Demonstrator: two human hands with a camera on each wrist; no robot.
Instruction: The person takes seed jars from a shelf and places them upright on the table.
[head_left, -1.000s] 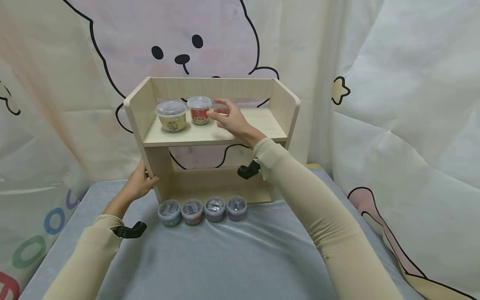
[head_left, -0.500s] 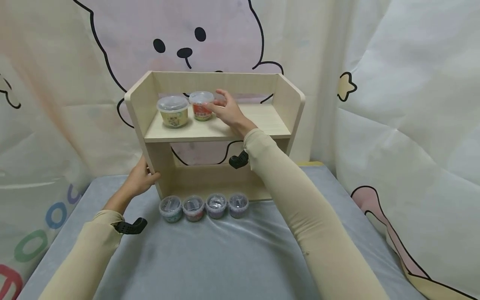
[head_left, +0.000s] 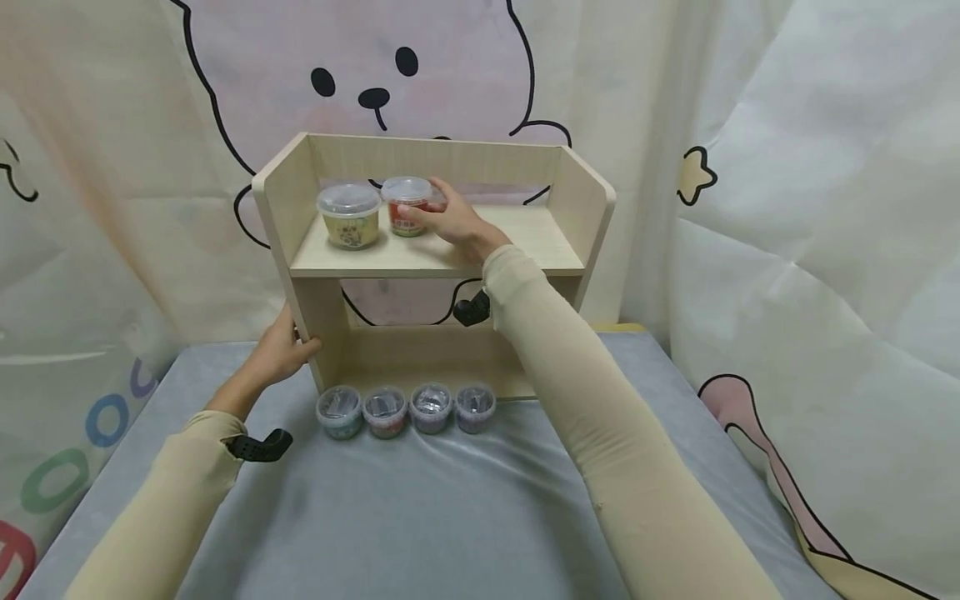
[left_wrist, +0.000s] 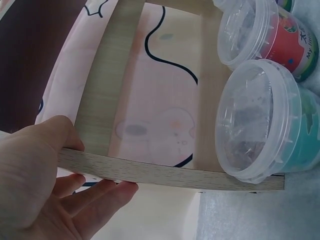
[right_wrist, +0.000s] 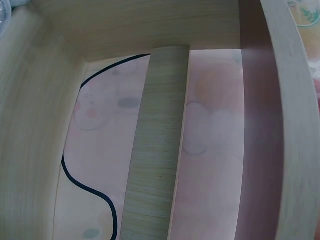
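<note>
Upper shelf [head_left: 532, 229] offers room at right
Yellow-labelled tub [head_left: 350, 218] crowds red-labelled tub [head_left: 405, 197] from left; four small tubs [head_left: 386, 412] front the lower bay [head_left: 442, 357].

Red-labelled tub [head_left: 397, 200], yellow patterned tub [head_left: 351, 221], pale wood-grain shelf [head_left: 405, 260], blue-grey cloth [head_left: 412, 525], cream sleeves [head_left: 592, 425].

Soft, diffuse light leaves faint shadows on the grey-blue cloth [head_left: 420, 517].
</note>
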